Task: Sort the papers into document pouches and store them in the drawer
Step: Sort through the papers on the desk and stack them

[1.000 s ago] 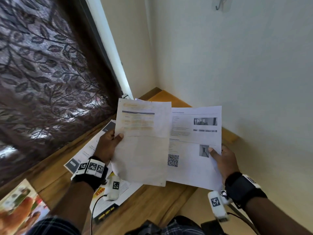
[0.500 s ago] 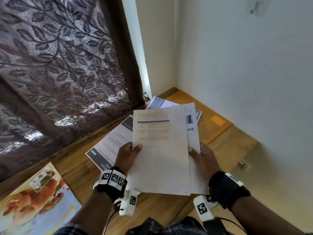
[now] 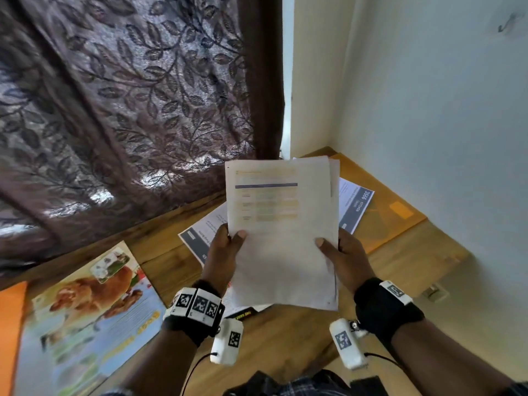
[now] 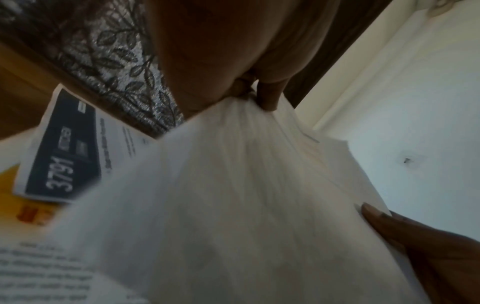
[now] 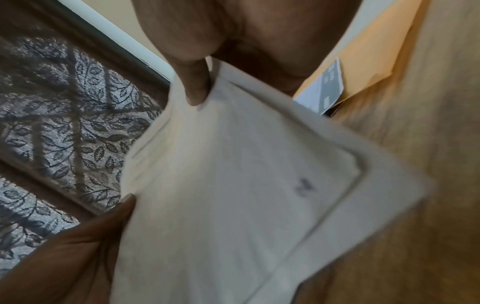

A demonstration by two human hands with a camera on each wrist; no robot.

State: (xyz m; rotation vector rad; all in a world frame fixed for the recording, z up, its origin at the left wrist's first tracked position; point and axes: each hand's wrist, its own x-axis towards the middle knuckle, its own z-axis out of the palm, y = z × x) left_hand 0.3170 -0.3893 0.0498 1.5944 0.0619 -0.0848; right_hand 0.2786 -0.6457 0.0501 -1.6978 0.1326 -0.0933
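Observation:
A squared-up stack of white papers (image 3: 281, 238) is held upright above the wooden desk (image 3: 400, 261). My left hand (image 3: 225, 250) pinches its left edge, thumb on the front sheet. On the stack's right edge my right hand (image 3: 343, 258) holds it the same way. The top sheet shows a blue bar and yellow rows. Both wrist views show the stack (image 4: 259, 205) (image 5: 233, 195) from close up, blurred. An orange document pouch (image 3: 380, 207) lies flat in the desk's far corner, with a printed sheet (image 3: 354, 207) on it. No drawer is in view.
Another blue-headed sheet (image 3: 200, 235) lies on the desk under the stack. A glossy poster with a brown animal (image 3: 94, 307) lies at the left, an orange edge (image 3: 10, 332) beside it. A patterned curtain (image 3: 128, 95) hangs behind; a white wall (image 3: 428, 110) is at the right.
The two sheets held side by side have been brought together into one stack. The head view has swung left, showing more curtain and the poster.

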